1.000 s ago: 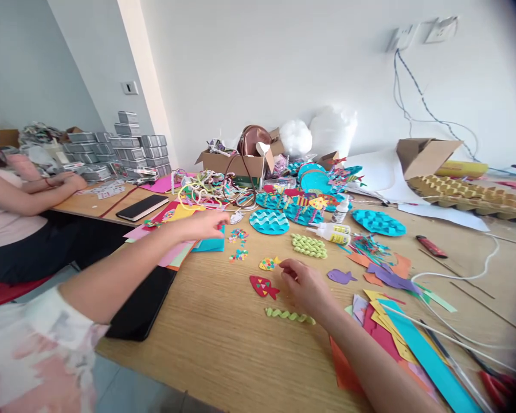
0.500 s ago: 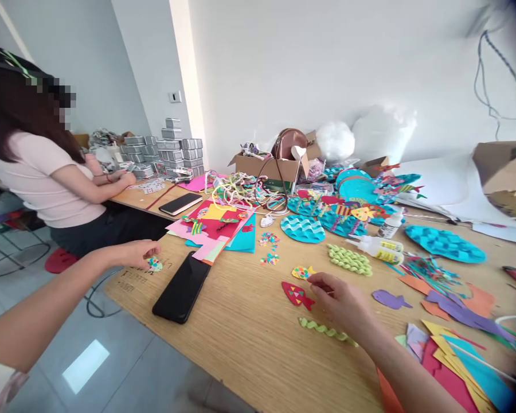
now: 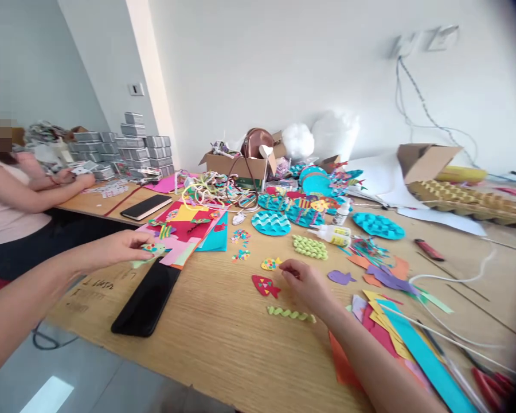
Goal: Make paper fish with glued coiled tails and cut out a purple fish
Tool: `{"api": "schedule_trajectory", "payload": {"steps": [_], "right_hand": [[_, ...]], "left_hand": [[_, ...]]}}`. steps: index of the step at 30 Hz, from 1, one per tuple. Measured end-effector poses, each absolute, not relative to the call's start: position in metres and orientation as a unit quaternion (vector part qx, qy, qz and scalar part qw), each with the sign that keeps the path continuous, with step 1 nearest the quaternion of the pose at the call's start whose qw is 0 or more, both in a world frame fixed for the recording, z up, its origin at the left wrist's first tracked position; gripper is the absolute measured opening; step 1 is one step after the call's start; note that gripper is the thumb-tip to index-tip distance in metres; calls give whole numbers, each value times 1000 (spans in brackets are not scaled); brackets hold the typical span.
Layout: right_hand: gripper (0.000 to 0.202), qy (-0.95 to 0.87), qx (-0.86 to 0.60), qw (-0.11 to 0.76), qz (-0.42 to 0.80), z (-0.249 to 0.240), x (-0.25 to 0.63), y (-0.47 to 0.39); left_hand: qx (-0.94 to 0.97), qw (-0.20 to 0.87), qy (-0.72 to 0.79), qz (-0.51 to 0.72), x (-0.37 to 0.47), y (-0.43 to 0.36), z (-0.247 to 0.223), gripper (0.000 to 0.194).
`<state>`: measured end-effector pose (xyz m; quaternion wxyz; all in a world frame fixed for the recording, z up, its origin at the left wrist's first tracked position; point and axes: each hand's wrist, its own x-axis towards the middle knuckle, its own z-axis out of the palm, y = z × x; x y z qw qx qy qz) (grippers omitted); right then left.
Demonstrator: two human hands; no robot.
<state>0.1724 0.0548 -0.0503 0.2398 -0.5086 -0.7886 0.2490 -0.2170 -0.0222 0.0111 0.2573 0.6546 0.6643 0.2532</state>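
Note:
Between the thumb and fingers of my left hand [image 3: 118,250] is a light green paper fish [image 3: 153,249] with coloured dots, held just above the near-left of the table. My right hand [image 3: 305,282] is closed, fingertips at the tail of a yellow paper fish [image 3: 268,264] with dots, which lies flat. A red paper fish [image 3: 265,285] with small triangles lies just below that one. Nearer me is a twisted green strip [image 3: 290,314]. To the right of my right hand lies a plain purple paper fish [image 3: 341,277].
A black phone [image 3: 146,298] lies near the table's front edge. Coloured paper sheets [image 3: 215,238], glue bottles [image 3: 333,235], blue ovals [image 3: 270,223] and paper scraps [image 3: 387,275] spread around. At the left, another person's arm [image 3: 51,195] rests by stacked grey boxes [image 3: 131,143].
My left hand has lifted the green paper fish off the table. The view has swung right, so everything appears further left. My right hand stays by the yellow fish's tail.

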Motion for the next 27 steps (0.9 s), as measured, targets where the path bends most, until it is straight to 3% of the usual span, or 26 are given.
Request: {"api": "schedule_trajectory", "payload": {"steps": [7,12,21,27], "right_hand": [[18,-745,-496,345,282,-48,177,56],[15,-671,-492,407,378,-54,180,64],[38,-470,-391,491,620,-54,182,66],[31,-422,-352,498,671,-53,181,63]], "left_hand": [[628,413,539,379,-44,17,6,22],[521,554,468,451,20,40,2,24],[484,436,506,566,26,74,-56,24],[525,371,510,571,20,76,-69,24]]}}
